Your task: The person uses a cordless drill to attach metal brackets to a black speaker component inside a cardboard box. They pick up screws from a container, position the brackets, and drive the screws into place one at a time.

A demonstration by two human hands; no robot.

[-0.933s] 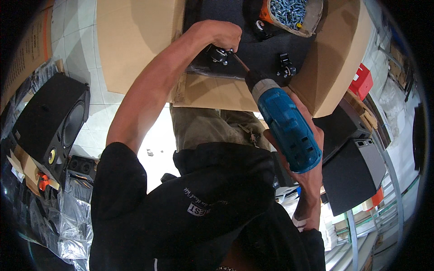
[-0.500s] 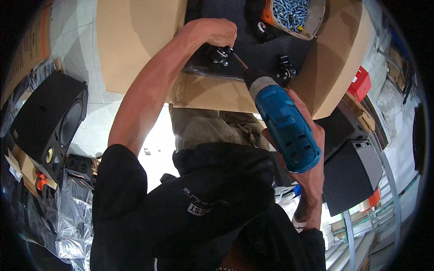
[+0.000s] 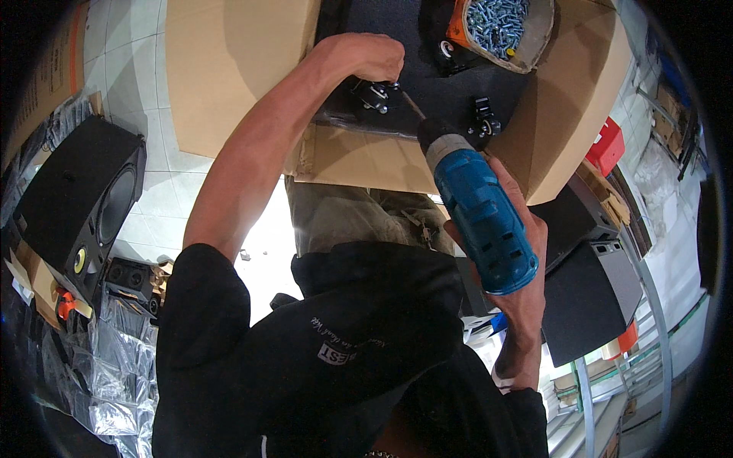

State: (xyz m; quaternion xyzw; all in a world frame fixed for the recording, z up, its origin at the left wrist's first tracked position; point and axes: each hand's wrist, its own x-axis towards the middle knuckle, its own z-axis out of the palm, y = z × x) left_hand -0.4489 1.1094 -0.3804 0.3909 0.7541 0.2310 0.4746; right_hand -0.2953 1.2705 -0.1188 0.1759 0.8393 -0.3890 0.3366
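My right hand [image 3: 527, 229] is wrapped around a blue power drill [image 3: 486, 217], its long bit slanting up and left. The bit's tip meets the edge of a black caster [image 3: 372, 96] on a dark textured panel [image 3: 427, 99]. My left hand [image 3: 376, 57] is closed, its fingers curled down just above that caster. Whatever its fingertips pinch is hidden. Two more casters stand on the panel: one [image 3: 484, 118] beside the drill's chuck, another [image 3: 450, 57] farther back, below a container of screws [image 3: 496, 30].
Open cardboard flaps [image 3: 237, 69] surround the panel. A large black loudspeaker [image 3: 76, 198] stands at the left, with plastic-wrapped items [image 3: 118, 382] below it. More black cabinets [image 3: 588, 305] and a red box [image 3: 607, 145] are at the right.
The view has shifted slightly. Both hands and the drill keep almost the same pose, with the bit still at the caster's edge.
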